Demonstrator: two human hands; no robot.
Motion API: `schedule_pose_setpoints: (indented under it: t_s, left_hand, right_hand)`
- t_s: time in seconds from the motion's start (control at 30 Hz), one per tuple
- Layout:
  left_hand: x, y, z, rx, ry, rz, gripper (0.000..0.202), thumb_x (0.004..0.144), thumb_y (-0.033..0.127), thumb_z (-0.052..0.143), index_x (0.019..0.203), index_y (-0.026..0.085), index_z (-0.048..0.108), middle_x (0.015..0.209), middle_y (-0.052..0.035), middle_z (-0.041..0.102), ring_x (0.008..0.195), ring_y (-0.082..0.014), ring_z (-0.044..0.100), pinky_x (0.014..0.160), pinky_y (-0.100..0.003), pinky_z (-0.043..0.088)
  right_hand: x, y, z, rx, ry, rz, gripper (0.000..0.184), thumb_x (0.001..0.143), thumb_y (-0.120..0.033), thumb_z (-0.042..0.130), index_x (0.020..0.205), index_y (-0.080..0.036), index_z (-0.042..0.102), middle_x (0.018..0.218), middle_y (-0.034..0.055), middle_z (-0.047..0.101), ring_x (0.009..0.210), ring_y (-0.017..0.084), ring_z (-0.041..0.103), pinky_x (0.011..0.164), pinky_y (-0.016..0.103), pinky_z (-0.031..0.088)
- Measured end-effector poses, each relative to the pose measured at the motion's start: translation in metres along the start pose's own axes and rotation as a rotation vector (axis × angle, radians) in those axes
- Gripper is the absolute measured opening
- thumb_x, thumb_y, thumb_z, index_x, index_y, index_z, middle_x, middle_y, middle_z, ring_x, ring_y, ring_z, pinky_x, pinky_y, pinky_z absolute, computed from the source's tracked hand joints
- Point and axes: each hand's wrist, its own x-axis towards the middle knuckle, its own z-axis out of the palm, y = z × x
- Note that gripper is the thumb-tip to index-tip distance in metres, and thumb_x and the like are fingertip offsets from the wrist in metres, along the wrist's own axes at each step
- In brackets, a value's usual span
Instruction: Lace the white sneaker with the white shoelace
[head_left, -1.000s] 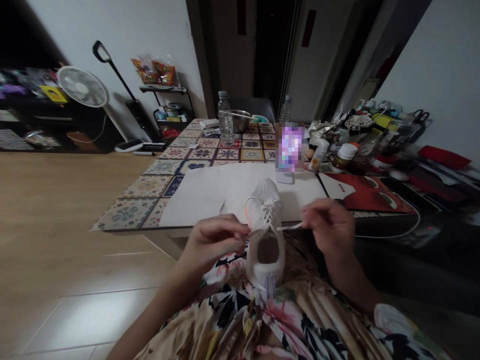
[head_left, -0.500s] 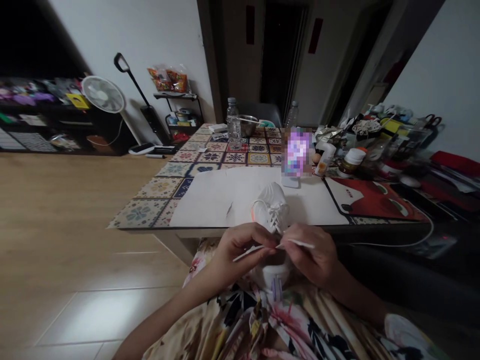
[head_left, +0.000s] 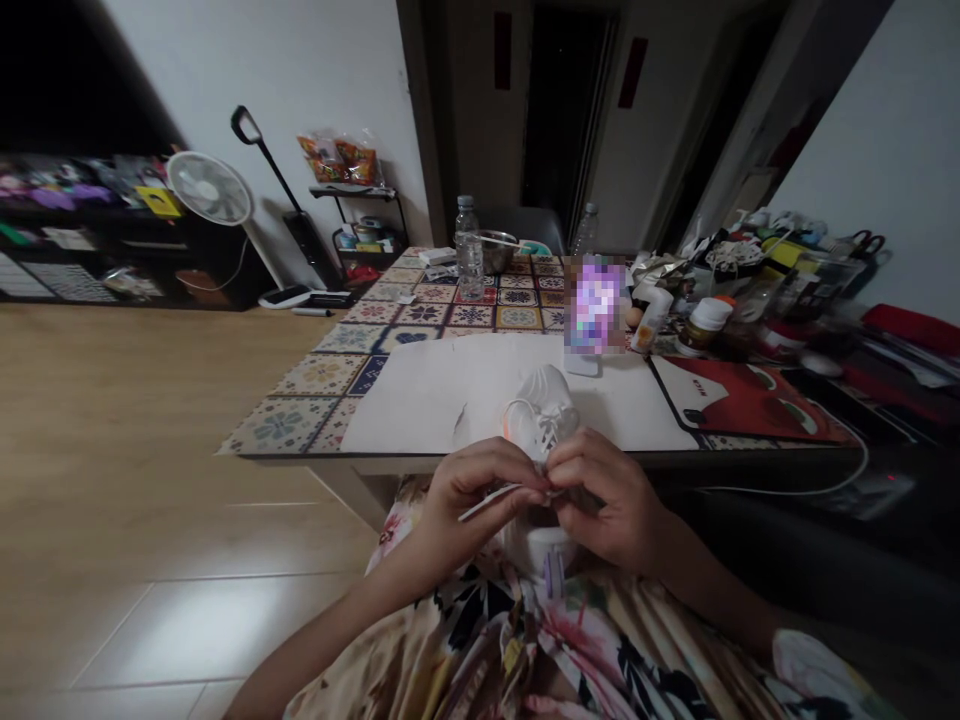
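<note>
A white shoe (head_left: 541, 392) with an orange patch on its side rests against the table's front edge, toe pointing away and heel close to my lap. My left hand (head_left: 487, 487) is closed in a pinch on a white shoelace (head_left: 484, 503) above the shoe's opening. Close against it, my right hand (head_left: 604, 495) pinches at the lace too, its fingertips nearly meeting those of the left. The exact grip between the fingertips is partly hidden. Crossed laces show on the shoe's front beyond the hands.
White paper (head_left: 420, 395) covers the near part of the patterned table (head_left: 281, 420). Behind the shoe stands a blurred phone (head_left: 596, 305) on a stand. A red tablet case (head_left: 750, 397) lies to the right, near several bottles and jars. A clear water bottle (head_left: 469, 250) stands farther back.
My right hand has moved slightly left and up, bringing its fingertips against the left hand's. The white lace end that stuck out across my right hand no longer shows.
</note>
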Motion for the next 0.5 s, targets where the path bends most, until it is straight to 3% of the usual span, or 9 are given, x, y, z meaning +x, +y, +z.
schedule_pose_setpoints:
  t_s: [0.27,0.33,0.43,0.5]
  left_hand:
    - [-0.004,-0.01,0.002,-0.154,0.033,-0.222,0.007,0.082,0.022,0.073,0.078,0.017,0.076,0.073,-0.0042,0.073,0.068,-0.0123,0.065,0.064,-0.019,0.051]
    - [-0.005,-0.015,0.003,-0.221,0.074,-0.312,0.011,0.079,0.026,0.076,0.075,0.016,0.075,0.071,-0.0036,0.072,0.065,-0.0118,0.063,0.062,-0.019,0.049]
    - [0.0,-0.024,0.002,-0.478,0.26,-0.425,0.022,0.075,0.033,0.08,0.071,0.015,0.068,0.072,-0.0025,0.072,0.067,-0.0121,0.065,0.064,-0.019,0.051]
    - [0.006,-0.029,-0.002,-0.728,0.392,-0.452,0.028,0.071,0.033,0.083,0.07,0.016,0.061,0.074,-0.0013,0.072,0.074,-0.0129,0.067,0.072,-0.021,0.054]
  right_hand:
    - [-0.01,0.006,0.002,-0.211,0.025,-0.138,0.02,0.093,-0.016,0.053,0.109,-0.026,0.06,0.095,0.0037,0.066,0.075,0.016,0.056,0.067,0.032,0.046]
    - [-0.009,0.006,0.002,-0.066,0.078,-0.071,0.016,0.094,-0.017,0.052,0.103,-0.026,0.062,0.096,0.0042,0.067,0.086,0.018,0.059,0.077,0.035,0.048]
    - [-0.005,0.012,-0.002,0.344,0.268,0.143,0.009,0.093,-0.033,0.059,0.087,-0.027,0.06,0.091,0.0034,0.068,0.106,0.023,0.059,0.093,0.042,0.047]
    - [-0.004,0.022,-0.009,0.616,0.375,0.292,0.021,0.089,-0.045,0.064,0.08,-0.027,0.055,0.073,-0.0004,0.064,0.093,0.022,0.063,0.09,0.042,0.05]
